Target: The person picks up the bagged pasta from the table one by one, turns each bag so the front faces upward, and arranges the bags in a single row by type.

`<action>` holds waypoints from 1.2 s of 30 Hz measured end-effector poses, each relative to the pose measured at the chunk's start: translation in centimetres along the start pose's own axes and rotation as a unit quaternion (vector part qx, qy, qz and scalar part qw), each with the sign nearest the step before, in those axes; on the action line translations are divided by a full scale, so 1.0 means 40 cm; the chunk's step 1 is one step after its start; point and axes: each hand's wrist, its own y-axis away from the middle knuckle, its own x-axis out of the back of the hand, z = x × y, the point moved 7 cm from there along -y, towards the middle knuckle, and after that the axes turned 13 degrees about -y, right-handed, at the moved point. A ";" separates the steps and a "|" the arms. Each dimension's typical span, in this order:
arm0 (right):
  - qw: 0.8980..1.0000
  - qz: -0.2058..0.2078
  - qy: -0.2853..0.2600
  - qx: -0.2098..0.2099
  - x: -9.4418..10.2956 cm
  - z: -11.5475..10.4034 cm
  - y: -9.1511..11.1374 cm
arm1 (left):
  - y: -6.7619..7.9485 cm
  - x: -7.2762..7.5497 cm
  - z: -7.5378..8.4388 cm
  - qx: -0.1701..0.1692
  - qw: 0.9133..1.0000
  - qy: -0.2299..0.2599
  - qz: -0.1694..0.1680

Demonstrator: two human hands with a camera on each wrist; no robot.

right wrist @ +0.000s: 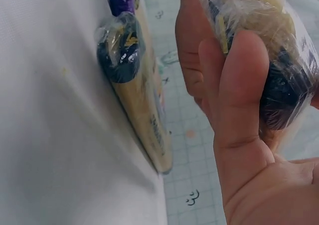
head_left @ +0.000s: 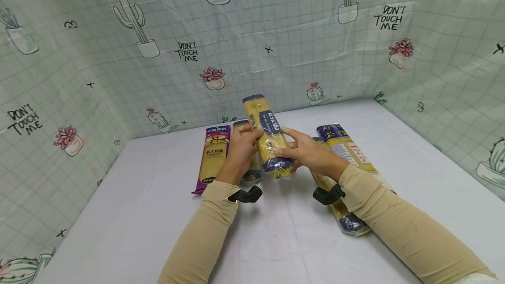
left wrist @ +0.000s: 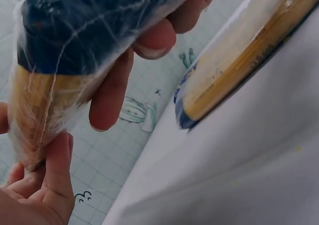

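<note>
A yellow and dark-blue pack of spaghetti (head_left: pixel 268 128) in clear wrap is held up over the table, tilted with its upper end leaning left. My left hand (head_left: pixel 241 147) grips its left side near the middle; in the left wrist view that hand's thumb and fingers (left wrist: pixel 59 172) pinch the wrapped edge. From the right, my right hand (head_left: pixel 311 153) holds the lower part, thumb across the front. The right wrist view shows this thumb (right wrist: pixel 244 70) along the crinkled end of the wrap. The remaining right fingers are partly behind the pack.
On the white table (head_left: pixel 158 214), a purple-edged pasta pack (head_left: pixel 215 154) lies left, beside another pack (head_left: pixel 252 173) partly hidden by my left hand. Two more packs lie right: a blue-topped one (head_left: pixel 349 148) and one (head_left: pixel 341 209) partly under my right forearm. A cactus-print curtain (head_left: pixel 244 25) stands behind.
</note>
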 end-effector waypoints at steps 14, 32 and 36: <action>0.999 0.035 0.036 -0.008 0.023 -0.009 -0.018 | 0.004 0.001 -0.011 0.020 0.995 -0.049 -0.091; 0.996 0.067 0.053 -0.034 0.049 0.063 -0.027 | 0.001 -0.046 -0.072 0.048 0.978 -0.154 -0.129; 0.993 0.099 0.053 -0.044 0.056 0.070 -0.029 | -0.005 -0.058 -0.076 0.040 0.982 -0.151 -0.110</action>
